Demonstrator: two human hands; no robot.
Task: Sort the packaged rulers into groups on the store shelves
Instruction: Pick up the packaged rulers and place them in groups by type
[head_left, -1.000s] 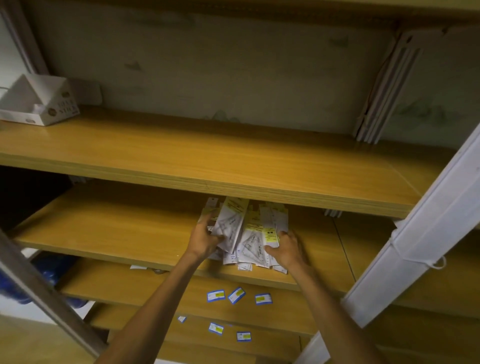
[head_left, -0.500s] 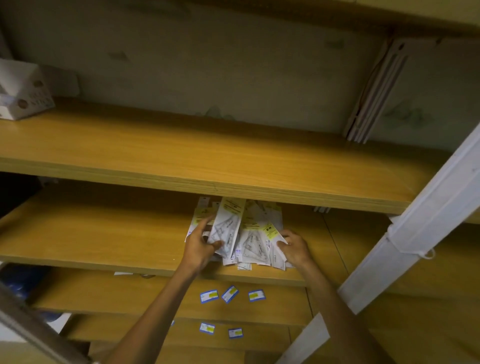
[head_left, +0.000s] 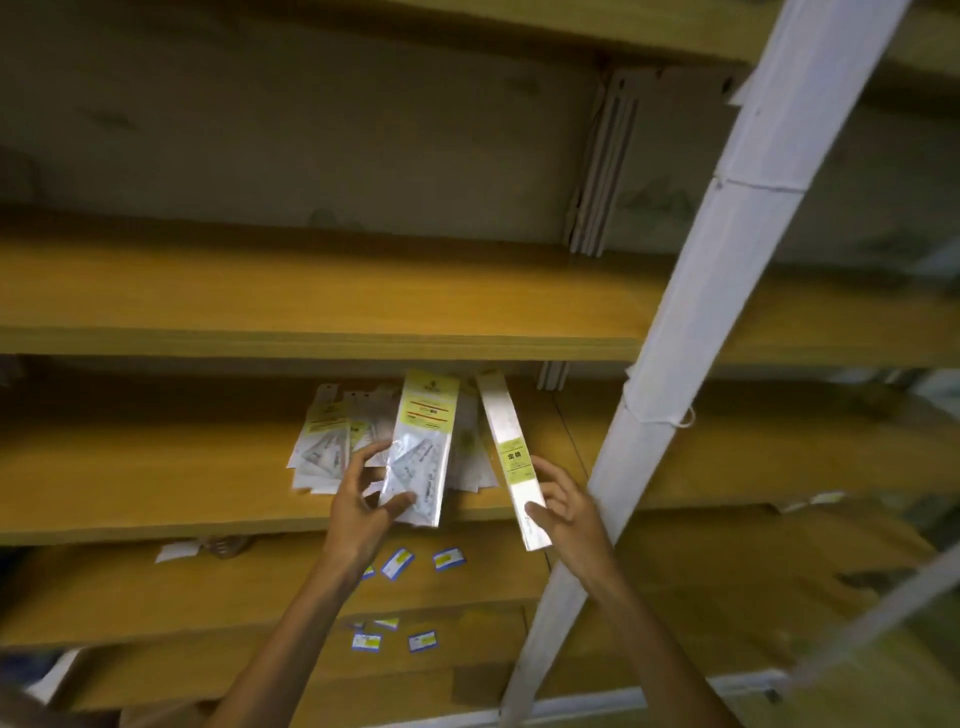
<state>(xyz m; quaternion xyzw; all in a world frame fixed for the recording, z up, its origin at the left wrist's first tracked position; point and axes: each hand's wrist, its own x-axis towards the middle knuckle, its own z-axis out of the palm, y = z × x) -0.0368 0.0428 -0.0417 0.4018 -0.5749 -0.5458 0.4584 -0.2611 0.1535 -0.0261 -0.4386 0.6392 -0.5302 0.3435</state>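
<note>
left hand (head_left: 363, 499): fingers and thumb pinch the lower part of a wide set-square pack (head_left: 422, 447), lifted at the front of the pile, top end tilted toward the back of the shelf
right hand (head_left: 563, 501): thumb and fingers pinch the lower end of a long narrow ruler pack (head_left: 511, 457); pack is raised, top end reaching under the shelf above
shelving unit: wooden store shelves; white upright post (head_left: 696, 322) crosses diagonally just right of the right hand
upper shelf (head_left: 311, 291): bare board where visible, flat white panels (head_left: 605, 166) leaning at the back right
middle shelf (head_left: 130, 467): working level, holds the unsorted pile
lower shelves (head_left: 156, 587): small blue-and-yellow price tags (head_left: 449, 558) scattered loose, a white slip near the left
pile of packs (head_left: 327, 447): clear sleeves with yellow headers, overlapping, left of and behind the wide pack; exact count cannot be told
step in hand: separating by type, judged; one wide pack and one narrow pack pulled apart from the pile, one per hand
progress: early, judged; most packs sit mixed, no distinct groups visible on the shelf
next move calls for: setting each pack down at its own spot on the middle shelf, well apart, narrow one to the right, wide one left or centre
watch: sleeves look slick, pile may slide off the front edge
</note>
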